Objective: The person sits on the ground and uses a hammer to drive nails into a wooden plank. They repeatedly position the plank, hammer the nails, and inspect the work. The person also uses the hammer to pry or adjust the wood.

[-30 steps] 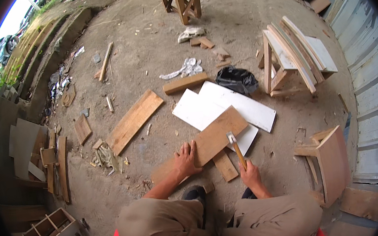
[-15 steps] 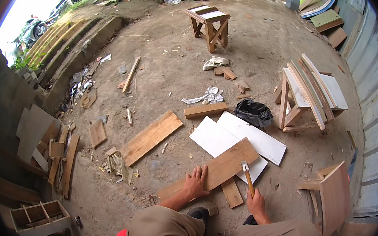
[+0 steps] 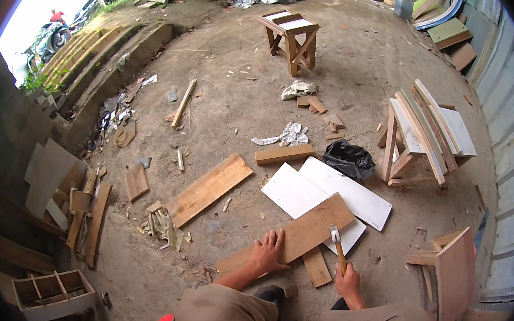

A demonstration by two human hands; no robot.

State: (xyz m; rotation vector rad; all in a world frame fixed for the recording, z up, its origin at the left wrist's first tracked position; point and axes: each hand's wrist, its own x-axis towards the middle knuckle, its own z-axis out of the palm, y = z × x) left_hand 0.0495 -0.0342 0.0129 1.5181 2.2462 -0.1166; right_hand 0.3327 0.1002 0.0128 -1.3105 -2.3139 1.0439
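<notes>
Two hands: left hand (image 3: 270, 252) flat on plank (image 3: 304, 234), right hand (image 3: 347, 280) gripping hammer (image 3: 338, 248); white boards (image 3: 359, 197) underneath.

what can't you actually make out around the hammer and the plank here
- Head view: whether a nail sits under the hammer head is too small to tell.
- Head view: the right hand grip hides the handle's lower end.
- Head view: the left hand covers part of the plank.
- Head view: the plank hides part of the short crosspiece and the white boards.
</notes>
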